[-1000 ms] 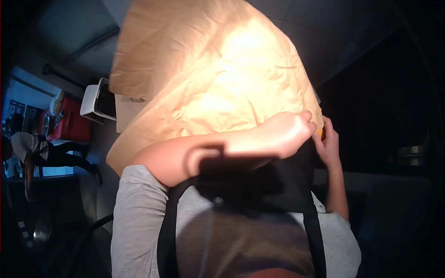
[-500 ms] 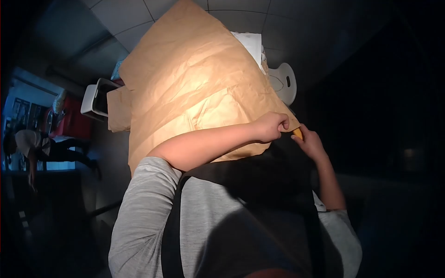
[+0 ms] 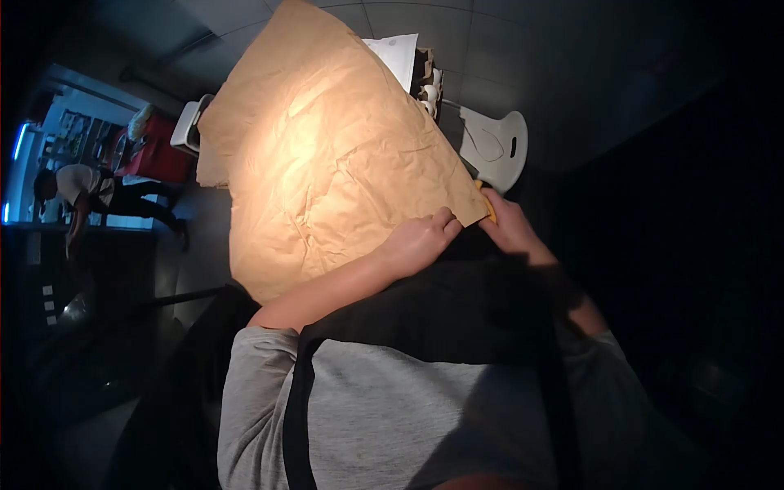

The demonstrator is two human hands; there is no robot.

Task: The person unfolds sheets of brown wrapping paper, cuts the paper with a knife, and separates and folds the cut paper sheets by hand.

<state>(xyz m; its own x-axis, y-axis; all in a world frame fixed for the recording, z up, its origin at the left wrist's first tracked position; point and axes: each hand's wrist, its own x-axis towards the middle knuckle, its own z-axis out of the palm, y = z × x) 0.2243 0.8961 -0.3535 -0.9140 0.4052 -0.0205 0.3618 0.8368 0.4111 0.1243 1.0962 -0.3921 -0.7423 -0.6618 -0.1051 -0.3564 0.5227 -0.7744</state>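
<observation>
1. Paper sheet: spread ahead of the apron, underside hidden.
2. Left hand: fingers curled closed upon the sheet, thumb obscured.
3. Right hand: ahead of the apron, closed around yellow object; mostly concealed, type indeterminate.

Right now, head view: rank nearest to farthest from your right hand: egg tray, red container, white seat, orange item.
1. Orange item: in the right hand.
2. White seat: just beyond.
3. Egg tray: upper middle.
4. Red container: far left.
</observation>
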